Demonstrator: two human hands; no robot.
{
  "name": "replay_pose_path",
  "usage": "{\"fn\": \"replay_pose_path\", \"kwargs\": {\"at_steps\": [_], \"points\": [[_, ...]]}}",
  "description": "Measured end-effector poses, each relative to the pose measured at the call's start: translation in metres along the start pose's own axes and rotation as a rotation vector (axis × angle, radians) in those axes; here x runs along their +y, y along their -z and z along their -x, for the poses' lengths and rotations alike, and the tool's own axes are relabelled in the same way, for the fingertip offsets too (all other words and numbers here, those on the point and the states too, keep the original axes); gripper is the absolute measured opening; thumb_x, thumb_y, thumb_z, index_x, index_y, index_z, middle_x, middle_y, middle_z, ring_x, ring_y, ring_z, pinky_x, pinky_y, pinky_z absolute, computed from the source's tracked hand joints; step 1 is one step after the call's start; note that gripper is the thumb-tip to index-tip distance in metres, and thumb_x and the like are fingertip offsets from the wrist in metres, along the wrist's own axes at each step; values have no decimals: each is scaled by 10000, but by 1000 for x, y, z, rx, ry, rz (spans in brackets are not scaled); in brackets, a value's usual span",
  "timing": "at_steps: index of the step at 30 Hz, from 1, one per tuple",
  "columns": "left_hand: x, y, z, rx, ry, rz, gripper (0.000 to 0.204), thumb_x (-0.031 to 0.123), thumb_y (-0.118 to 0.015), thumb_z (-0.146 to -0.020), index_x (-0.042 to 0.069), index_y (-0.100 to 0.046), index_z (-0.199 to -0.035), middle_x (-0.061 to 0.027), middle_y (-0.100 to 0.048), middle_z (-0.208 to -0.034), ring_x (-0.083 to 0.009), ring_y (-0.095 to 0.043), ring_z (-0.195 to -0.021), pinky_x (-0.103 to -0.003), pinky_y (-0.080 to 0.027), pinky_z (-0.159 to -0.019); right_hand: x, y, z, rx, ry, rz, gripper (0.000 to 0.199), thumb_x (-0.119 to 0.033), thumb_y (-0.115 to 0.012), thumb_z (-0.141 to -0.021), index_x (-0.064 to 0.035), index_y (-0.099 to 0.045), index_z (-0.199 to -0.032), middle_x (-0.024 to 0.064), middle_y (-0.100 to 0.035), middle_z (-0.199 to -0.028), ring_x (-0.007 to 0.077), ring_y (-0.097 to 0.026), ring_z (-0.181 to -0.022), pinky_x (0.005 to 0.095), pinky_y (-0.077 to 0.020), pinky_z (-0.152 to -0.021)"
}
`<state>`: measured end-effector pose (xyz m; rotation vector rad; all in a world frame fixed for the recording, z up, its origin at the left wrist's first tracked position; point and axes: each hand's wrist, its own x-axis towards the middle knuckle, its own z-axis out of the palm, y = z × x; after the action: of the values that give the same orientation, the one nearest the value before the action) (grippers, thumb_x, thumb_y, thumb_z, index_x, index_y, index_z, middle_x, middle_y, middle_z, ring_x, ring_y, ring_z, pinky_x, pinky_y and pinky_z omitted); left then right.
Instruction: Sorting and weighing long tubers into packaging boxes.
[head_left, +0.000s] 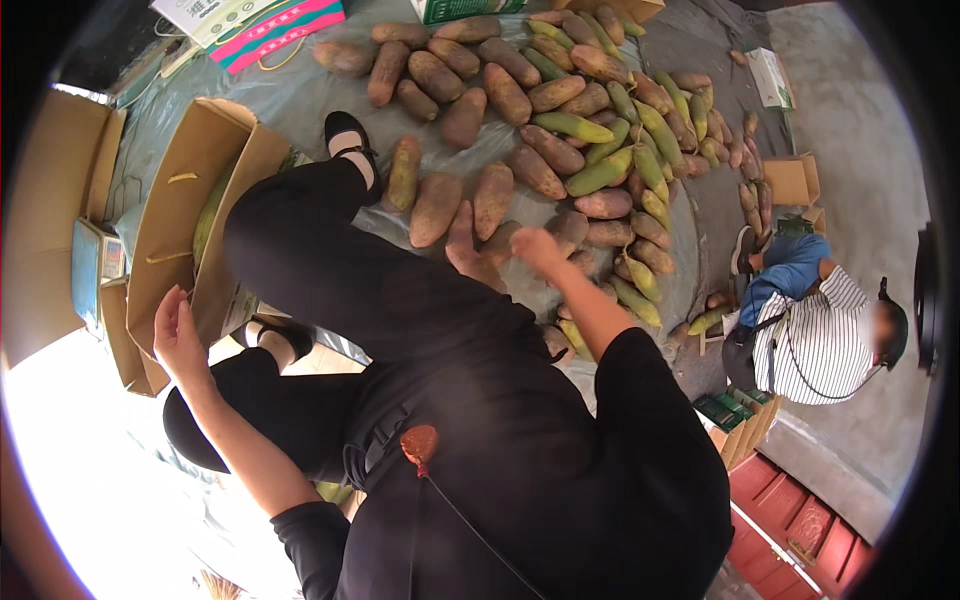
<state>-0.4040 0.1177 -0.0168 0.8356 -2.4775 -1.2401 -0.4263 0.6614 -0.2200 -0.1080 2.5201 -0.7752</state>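
Observation:
My left hand [180, 340] is raised beside a tall open cardboard box [190, 150], its fingers loosely stretched and nothing seen in them. Inside that box shows part of a green root vegetable [208, 215]. My right hand [538, 250] has its fingers curled, over the near edge of a pile of long root vegetables that look like radishes. Whatever the right fingers hold, if anything, is hidden. Close by lie brownish-purple radishes [492, 200] [436, 210] and a greenish one [404, 174]. Further back, green radishes [602, 172] mix with brownish ones.
Plastic sheeting [290, 110] lies under the pile. Pink and white cartons [275, 30] stand at the far left. On the right, a person [815, 335] in a striped top sits low near a cardboard box [793, 180] and green packages [725, 410]. My black shoe [350, 150] rests beside the radishes.

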Motion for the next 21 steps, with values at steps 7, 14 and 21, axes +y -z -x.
{"fn": "replay_pose_path", "kwargs": {"at_steps": [7,14,21], "points": [[22,-14,4,-3,-3,-181,259,94,-532,-899,20,-597,-1139,-94,-635,-1075,-146,-594,-993,-264,-454,-877,29,-64,28,-141,-278,-114,206,-206,-609,-730,-24,-640,-820,208,-628,-898,373,-593,-887,444,-474,-771],[10,4,6,47,-85,-241,257,118,-555,-890,27,-609,-1124,-99,-646,-1061,-162,-609,-992,-270,-467,-870,21,-60,7,-122,-146,-46,158,-173,-568,-769,-68,-648,-855,112,-628,-722,239,-613,-665,364,-499,-602],[23,-12,4,163,-111,-101,206,150,-617,-843,55,-668,-1019,-68,-679,-948,-133,-639,-879,-254,-483,-802,24,-43,26,-132,-559,-602,186,-114,-579,-805,-114,-632,-983,7,-596,-748,108,-572,-625,262,-442,-466]]}}
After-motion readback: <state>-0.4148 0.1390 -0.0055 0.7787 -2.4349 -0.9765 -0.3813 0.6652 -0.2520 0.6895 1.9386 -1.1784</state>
